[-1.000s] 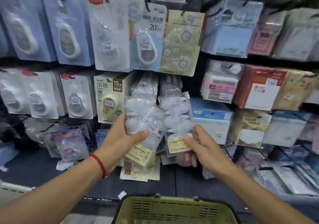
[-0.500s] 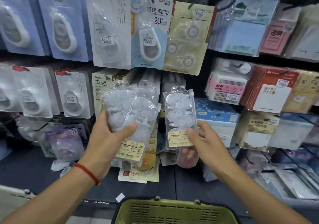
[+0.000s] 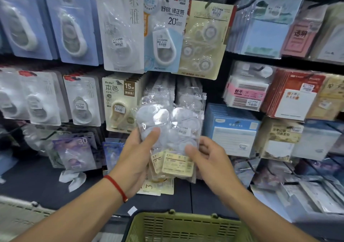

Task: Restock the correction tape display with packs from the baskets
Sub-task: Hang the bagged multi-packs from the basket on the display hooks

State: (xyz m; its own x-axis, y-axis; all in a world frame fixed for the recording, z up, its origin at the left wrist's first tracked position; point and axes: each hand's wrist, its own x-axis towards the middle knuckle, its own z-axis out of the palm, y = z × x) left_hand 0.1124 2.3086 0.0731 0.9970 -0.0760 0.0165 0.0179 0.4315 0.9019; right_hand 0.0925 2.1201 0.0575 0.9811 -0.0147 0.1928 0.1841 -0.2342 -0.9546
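A stack of clear plastic correction tape packs [image 3: 173, 130] with yellow label cards at the bottom is held up before the display wall. My left hand [image 3: 137, 154] grips the stack from the left, thumb across its front. My right hand [image 3: 208, 158] pinches its right side near the yellow labels. More clear packs [image 3: 189, 96] hang on a hook just behind the stack. Carded correction tapes [image 3: 163, 31] fill the rows above and to the left.
A green plastic basket [image 3: 186, 227] sits below my arms at the bottom edge. Sticky note pads [image 3: 230, 130] and paper packs [image 3: 296, 94] hang on the right. Bare metal hooks [image 3: 249, 165] stick out at the lower right. A dark shelf [image 3: 37, 182] runs beneath the display.
The single pack in my right hand has moved left and joined the stack in my left hand. Both hands now hold one bundle.
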